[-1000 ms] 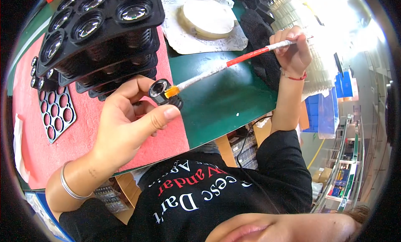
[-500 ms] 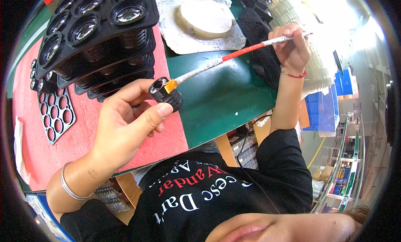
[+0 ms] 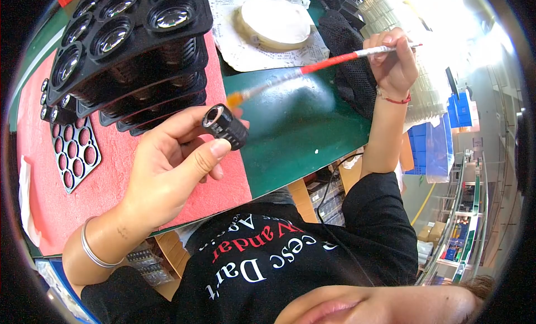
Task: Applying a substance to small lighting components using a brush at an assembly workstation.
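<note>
My left hand (image 3: 164, 170) grips a ribbed black lens barrel (image 3: 230, 133) between thumb and fingers, its round glass end tilted up. My right hand (image 3: 393, 64) is closed around the far end of a long, thin brush (image 3: 329, 62). White wrapping and a red section cover the brush's handle. Its orange-yellow tip, smeared by motion, is just above the barrel's upper rim and looks apart from the glass.
Stacked black trays (image 3: 92, 78) of lenses stand at the left on a pink mat (image 3: 218, 181). Beside them lies a grey plate with round holes (image 3: 76, 156). A round white dish (image 3: 274, 23) rests on printed paper (image 3: 240, 55), near black mesh cloth (image 3: 357, 72).
The brush tip has lifted off the barrel's rim, and my right hand has shifted slightly right with the brush. The lens barrel has turned a little in my left fingers.
</note>
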The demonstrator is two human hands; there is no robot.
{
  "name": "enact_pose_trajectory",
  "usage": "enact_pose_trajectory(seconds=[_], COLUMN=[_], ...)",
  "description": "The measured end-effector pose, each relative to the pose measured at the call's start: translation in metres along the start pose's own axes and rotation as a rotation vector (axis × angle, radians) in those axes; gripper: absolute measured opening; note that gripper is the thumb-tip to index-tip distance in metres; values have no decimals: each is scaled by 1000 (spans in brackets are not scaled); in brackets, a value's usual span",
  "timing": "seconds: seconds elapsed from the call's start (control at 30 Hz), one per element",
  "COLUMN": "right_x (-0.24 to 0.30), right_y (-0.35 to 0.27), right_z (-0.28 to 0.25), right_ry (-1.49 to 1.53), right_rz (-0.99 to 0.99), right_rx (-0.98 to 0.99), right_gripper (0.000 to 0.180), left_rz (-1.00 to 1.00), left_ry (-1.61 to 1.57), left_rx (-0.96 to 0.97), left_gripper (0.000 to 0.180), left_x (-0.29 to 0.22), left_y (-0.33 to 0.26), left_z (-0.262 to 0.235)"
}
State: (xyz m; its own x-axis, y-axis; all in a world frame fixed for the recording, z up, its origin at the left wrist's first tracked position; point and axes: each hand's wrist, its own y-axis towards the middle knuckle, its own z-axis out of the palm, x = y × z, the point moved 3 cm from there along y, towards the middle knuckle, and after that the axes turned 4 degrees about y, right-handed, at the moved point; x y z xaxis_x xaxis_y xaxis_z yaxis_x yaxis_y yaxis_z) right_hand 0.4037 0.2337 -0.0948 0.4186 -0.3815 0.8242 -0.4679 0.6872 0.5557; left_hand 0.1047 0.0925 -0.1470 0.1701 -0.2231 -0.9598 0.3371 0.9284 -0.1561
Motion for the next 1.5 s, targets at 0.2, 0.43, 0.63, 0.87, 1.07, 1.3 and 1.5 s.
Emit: enact_pose_trajectory(seconds=[0.2,0.43,0.63,0.87,1.07,1.3,1.5], right_x=[1,10,9,9,10,12,10], right_y=[3,-2,-1,-2,-3,-4,-6], right_z=[-6,0,1,4,13,20,13], right_ry=[-67,-437,-697,-894,-967,-981,-816], right_rz=[-96,-407,-361,-339,-347,-330,-368], right_rx=[-176,-629,-723,-787,-741,-697,-754], right_gripper=[27,25,29,37,38,40,41], left_rz=[1,-54,-37,-43,-40,-41,-53], left_ry=[22,28,7,-3,-10,4,7], left_rx=[29,49,54,37,42,44,44], left_gripper=[31,27,26,25,25,26,26], left_x=[-1,-1,0,-1,-1,-1,-1], left_y=[-1,-3,-2,-3,-2,-3,-2], left_z=[1,0,2,4,4,4,3])
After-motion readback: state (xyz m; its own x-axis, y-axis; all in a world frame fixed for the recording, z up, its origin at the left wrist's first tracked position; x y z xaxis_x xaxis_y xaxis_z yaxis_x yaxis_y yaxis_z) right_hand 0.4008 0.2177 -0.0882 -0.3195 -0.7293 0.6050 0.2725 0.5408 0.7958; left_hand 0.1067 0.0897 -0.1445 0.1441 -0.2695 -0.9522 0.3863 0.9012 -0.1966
